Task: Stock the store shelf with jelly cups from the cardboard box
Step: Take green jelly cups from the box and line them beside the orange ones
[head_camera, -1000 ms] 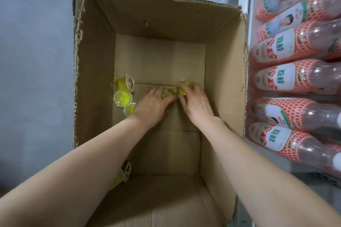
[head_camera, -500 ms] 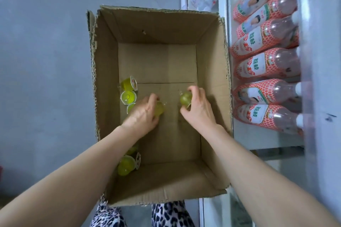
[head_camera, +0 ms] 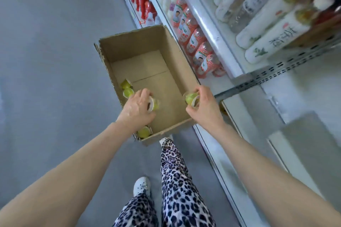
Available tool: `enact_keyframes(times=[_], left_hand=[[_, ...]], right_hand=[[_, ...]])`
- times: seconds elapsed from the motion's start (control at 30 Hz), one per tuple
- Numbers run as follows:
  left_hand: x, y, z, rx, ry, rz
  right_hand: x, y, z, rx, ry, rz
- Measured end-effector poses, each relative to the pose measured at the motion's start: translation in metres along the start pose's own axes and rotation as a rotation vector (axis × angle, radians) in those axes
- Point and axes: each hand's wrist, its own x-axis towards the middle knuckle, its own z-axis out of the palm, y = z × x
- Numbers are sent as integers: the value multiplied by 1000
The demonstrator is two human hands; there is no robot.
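A yellow-green jelly cup (head_camera: 154, 104) is gripped in the curled fingers of the left hand (head_camera: 137, 109), over the near left part of the open cardboard box (head_camera: 177, 55). A second jelly cup (head_camera: 190, 98) is pinched by the right hand (head_camera: 204, 106) above the box's right wall, beside the store shelf (head_camera: 209, 30). Two loose cups (head_camera: 128, 92) are seen against the box's left wall, a third loose cup (head_camera: 144, 132) in its near left corner. The box is set on the grey floor (head_camera: 46, 51), next to red-labelled bottles (head_camera: 195, 40). White bottles (head_camera: 265, 22) are stocked higher up. Leopard-print trousers (head_camera: 177, 180) and a white shoe (head_camera: 141, 186) are seen below.
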Motion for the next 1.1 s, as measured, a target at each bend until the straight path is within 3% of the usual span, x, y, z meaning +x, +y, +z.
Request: enact_keyframes(times=[0.17, 0.33, 0.5, 0.8, 1.1], left_hand=[[-37, 60, -25, 38, 0, 174], [-65, 134, -27, 110, -34, 457], [-100, 217, -9, 139, -148, 667], [-220, 368, 73, 131, -282, 1001], [-405, 520, 182, 108, -378, 1252]], right_hand=[[-91, 0, -54, -15, 121, 51], [-188, 16, -107, -22, 226, 188], [-288, 43, -147, -15, 368, 332], [-501, 102, -199, -65, 525, 527], [-759, 166, -243, -146, 648, 737]])
